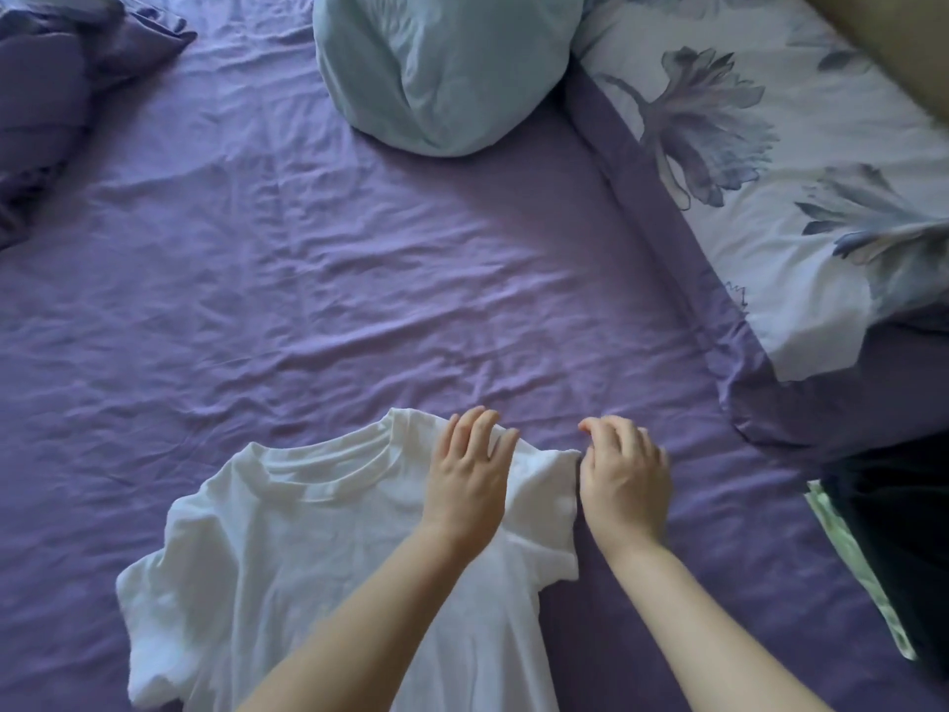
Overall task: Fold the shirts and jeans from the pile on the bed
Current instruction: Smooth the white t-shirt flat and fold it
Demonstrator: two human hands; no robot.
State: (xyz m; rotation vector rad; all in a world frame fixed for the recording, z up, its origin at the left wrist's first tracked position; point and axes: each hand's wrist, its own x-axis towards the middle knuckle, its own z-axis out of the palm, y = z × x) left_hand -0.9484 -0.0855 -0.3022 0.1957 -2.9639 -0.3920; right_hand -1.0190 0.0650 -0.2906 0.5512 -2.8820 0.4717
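White shirt (pixel 318 547) lying collar-away on purple bed (pixel 308 280); left hand (pixel 470 475) pressing shoulder flat, fingers straight; right hand (pixel 624 480) pinching sleeve edge (seemingly), nearer for inward fold.

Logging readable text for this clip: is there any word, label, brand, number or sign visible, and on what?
None can be read.
white T-shirt: plain, no print or tag showing.
floral pillowcase: a small dark mark near its lower edge, too small and blurred to read.
purple sheet and pale blue pillow: no text.
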